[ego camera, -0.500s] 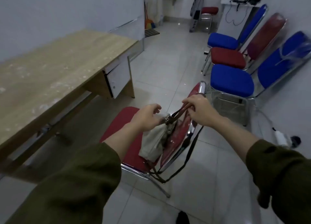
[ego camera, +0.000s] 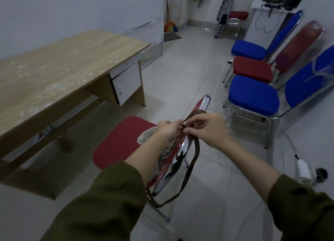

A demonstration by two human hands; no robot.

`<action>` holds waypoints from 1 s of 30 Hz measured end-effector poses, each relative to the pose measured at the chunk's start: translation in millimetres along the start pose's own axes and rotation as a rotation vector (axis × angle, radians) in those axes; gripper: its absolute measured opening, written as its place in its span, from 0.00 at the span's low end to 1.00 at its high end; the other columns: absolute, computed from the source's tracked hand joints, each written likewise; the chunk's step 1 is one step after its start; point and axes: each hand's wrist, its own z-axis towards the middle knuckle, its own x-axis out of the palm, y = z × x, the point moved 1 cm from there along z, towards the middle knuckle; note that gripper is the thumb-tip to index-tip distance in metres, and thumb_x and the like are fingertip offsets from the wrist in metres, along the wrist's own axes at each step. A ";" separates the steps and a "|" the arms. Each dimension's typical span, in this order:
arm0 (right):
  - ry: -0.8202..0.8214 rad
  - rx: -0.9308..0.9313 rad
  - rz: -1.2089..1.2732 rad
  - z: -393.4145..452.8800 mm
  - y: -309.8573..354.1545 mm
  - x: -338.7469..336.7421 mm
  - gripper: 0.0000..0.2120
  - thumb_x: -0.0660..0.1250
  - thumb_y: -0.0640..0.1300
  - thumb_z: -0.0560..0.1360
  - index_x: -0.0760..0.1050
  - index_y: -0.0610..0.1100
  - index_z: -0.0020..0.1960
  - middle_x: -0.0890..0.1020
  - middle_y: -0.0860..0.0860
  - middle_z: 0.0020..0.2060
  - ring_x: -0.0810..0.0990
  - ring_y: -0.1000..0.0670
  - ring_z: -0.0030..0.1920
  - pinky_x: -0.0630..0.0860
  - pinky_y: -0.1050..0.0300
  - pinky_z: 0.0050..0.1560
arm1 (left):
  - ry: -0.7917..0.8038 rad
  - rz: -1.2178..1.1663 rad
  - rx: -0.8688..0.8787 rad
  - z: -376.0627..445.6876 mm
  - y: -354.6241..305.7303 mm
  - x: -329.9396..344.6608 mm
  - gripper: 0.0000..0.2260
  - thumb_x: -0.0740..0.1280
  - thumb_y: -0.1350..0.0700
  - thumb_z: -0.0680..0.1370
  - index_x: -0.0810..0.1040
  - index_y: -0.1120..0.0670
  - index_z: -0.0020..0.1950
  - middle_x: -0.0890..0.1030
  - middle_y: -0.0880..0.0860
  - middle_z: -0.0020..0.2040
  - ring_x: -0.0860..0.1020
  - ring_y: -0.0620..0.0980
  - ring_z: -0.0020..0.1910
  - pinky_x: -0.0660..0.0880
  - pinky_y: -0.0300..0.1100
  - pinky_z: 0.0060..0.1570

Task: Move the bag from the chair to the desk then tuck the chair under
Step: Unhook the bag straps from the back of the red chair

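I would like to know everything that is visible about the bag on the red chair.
The bag looks like pale beige cloth, soft and crumpled, mostly hidden behind the left forearm. It sits on the red chair, against the backrest. Its long dark brown strap is looped over the chrome backrest frame and hangs down behind the chair in a slack loop. The left hand and the right hand both pinch the strap at the top of the backrest.
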 end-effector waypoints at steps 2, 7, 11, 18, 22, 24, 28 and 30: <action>-0.008 0.001 0.106 -2.3 -4.5 -0.7 0.10 0.78 0.42 0.61 0.83 0.41 0.42 0.85 0.46 0.37 0.82 0.52 0.34 0.80 0.60 0.40 | -0.024 -0.227 -0.024 -4.2 -3.4 10.0 0.24 0.67 0.66 0.73 0.62 0.69 0.66 0.79 0.60 0.40 0.83 0.52 0.35 0.78 0.40 0.29; 0.020 -0.053 0.228 -6.2 -13.1 -0.1 0.08 0.75 0.39 0.65 0.83 0.41 0.43 0.85 0.45 0.41 0.84 0.51 0.41 0.82 0.52 0.45 | -0.175 -0.422 0.023 -9.7 0.8 20.9 0.26 0.61 0.73 0.73 0.59 0.60 0.69 0.75 0.59 0.39 0.80 0.54 0.37 0.79 0.42 0.32; 0.080 -0.089 0.314 -7.8 -12.7 1.8 0.07 0.74 0.36 0.65 0.83 0.42 0.43 0.86 0.45 0.41 0.84 0.53 0.43 0.81 0.57 0.46 | -0.188 -0.392 0.093 -15.2 7.8 9.0 0.25 0.60 0.71 0.75 0.63 0.56 0.69 0.78 0.59 0.48 0.80 0.52 0.40 0.81 0.40 0.35; 0.223 -0.256 0.311 -19.3 15.4 13.3 0.06 0.75 0.37 0.64 0.83 0.40 0.41 0.84 0.51 0.37 0.82 0.57 0.38 0.77 0.69 0.44 | -0.058 -0.161 0.149 -28.6 13.9 -30.3 0.20 0.61 0.69 0.75 0.71 0.56 0.65 0.75 0.59 0.53 0.76 0.46 0.30 0.75 0.34 0.25; 0.216 -0.328 0.187 -17.4 10.2 20.6 0.05 0.74 0.40 0.66 0.82 0.40 0.42 0.84 0.49 0.36 0.80 0.56 0.36 0.77 0.67 0.42 | 0.047 0.094 0.162 -44.0 7.4 -66.2 0.18 0.62 0.68 0.75 0.73 0.56 0.63 0.79 0.58 0.52 0.67 0.40 0.17 0.65 0.29 0.17; 0.141 -0.328 0.120 -11.1 2.7 23.6 0.04 0.73 0.39 0.68 0.81 0.40 0.42 0.84 0.45 0.38 0.81 0.51 0.40 0.79 0.58 0.45 | 0.086 0.233 0.165 -47.9 6.6 -88.4 0.16 0.65 0.65 0.74 0.74 0.54 0.61 0.81 0.57 0.51 0.71 0.40 0.20 0.68 0.30 0.21; -0.131 -0.191 -0.084 11.3 -12.6 24.3 0.05 0.70 0.36 0.69 0.81 0.40 0.44 0.85 0.45 0.41 0.76 0.44 0.50 0.73 0.47 0.54 | 0.008 0.447 0.229 -39.3 6.3 -119.1 0.13 0.68 0.62 0.73 0.78 0.52 0.56 0.85 0.47 0.39 0.82 0.41 0.39 0.75 0.35 0.44; -0.207 -0.068 -0.127 21.9 -18.3 18.7 0.06 0.68 0.35 0.71 0.81 0.40 0.47 0.85 0.45 0.44 0.72 0.46 0.49 0.68 0.52 0.49 | -0.079 0.526 0.292 -29.0 6.1 -124.9 0.11 0.68 0.62 0.73 0.78 0.54 0.55 0.84 0.47 0.40 0.82 0.40 0.41 0.74 0.34 0.46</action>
